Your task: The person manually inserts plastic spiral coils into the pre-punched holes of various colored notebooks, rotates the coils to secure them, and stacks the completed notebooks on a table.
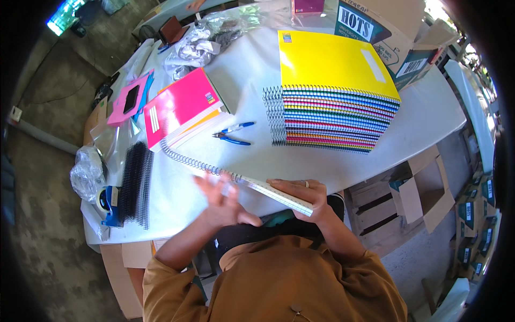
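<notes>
In my right hand [304, 194] I grip a notebook [276, 195] edge-up near the table's front edge, thumb and fingers closed on its pages. A long wire spiral coil [185, 159] runs from the notebook's left end, only partly threaded through the holes. My left hand [220, 198] is smeared by motion, its fingers spread beside the coil; whether they touch it is unclear. Blue-handled cutting pliers [234, 140] lie beyond the coil. Left of them sits a pink-covered pile of notebooks [188, 104]. A tall stack of spiral notebooks topped by a yellow cover [332, 59] stands to the right.
Loose black coils [137, 185] lie at the left beside a blue tape dispenser [111, 205]. Crumpled plastic [198, 51], a phone [131, 100] on pink sheets and an open carton [397, 40] occupy the far table. A wooden pallet with a box [424, 193] stands right.
</notes>
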Motion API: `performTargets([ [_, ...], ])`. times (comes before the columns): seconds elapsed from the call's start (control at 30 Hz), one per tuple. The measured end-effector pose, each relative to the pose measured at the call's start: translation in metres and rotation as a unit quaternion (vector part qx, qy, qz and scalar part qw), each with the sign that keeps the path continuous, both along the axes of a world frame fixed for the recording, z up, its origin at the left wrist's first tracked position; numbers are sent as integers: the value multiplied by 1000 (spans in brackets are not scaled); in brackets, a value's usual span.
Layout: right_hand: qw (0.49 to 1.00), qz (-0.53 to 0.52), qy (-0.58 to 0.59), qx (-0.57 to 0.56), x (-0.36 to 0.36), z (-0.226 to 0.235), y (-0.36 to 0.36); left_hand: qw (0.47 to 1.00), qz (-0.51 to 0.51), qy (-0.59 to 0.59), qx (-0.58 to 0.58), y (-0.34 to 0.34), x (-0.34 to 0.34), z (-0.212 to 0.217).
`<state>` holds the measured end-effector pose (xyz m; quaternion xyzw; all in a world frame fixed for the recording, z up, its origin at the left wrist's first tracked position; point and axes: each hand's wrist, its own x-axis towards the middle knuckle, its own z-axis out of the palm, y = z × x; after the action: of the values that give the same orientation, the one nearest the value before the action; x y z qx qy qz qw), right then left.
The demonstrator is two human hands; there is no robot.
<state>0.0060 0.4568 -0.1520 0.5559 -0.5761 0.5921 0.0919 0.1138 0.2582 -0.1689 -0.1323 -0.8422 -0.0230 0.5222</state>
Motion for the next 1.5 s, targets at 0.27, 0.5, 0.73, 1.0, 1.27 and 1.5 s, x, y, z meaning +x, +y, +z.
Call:
performTargets([
  [0.27,984,6,-160,82,8,9,1,999,-8,40,-22,-10,-47,91],
  [0.5,997,-6,-57,56,7,3,4,995,-32,-48,-76,-3,-18,-1],
  [0.73,1000,17,0,11,19,5,-13,999,23,-44,-18,6,-11,19],
  [1.0,999,14,33,-6,16,2,-17,994,-105,-14,-2,21,-16,20],
  [1.27,999,-7,30,-16,13,-3,-22,998,-68,6,-10,18,-8,26],
  [1.5,999,2,-30,15,12,7,-19,967,-200,-154,-47,60,0,4],
])
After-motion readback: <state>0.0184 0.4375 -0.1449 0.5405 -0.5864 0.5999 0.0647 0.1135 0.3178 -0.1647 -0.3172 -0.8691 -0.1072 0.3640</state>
